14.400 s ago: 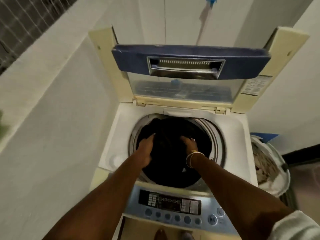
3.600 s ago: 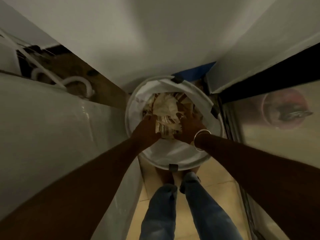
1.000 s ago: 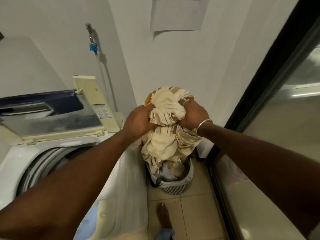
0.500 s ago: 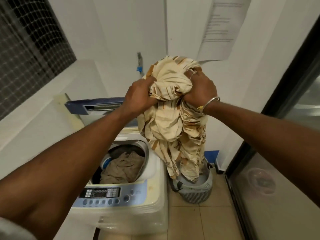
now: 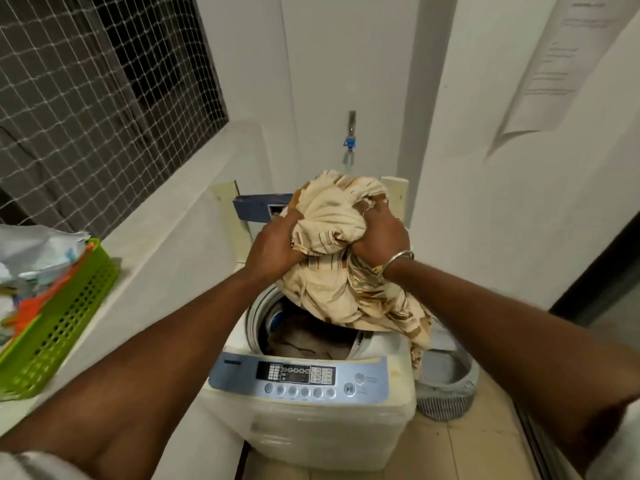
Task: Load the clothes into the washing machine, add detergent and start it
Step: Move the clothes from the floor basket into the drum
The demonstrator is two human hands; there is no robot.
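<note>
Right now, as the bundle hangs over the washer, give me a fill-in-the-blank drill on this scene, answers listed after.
1. Both hands, left and right, grip a cream striped ____.
2. The washer lid stands ____.
3. The basket on the ledge at left is coloured ____.
4. The hamper stands on the floor to the ____ of the washer.

Missing words: cloth; open; green; right

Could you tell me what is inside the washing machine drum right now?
The drum holds brownish clothes. The cream striped cloth, bunched in both hands, covers its far side.
</note>
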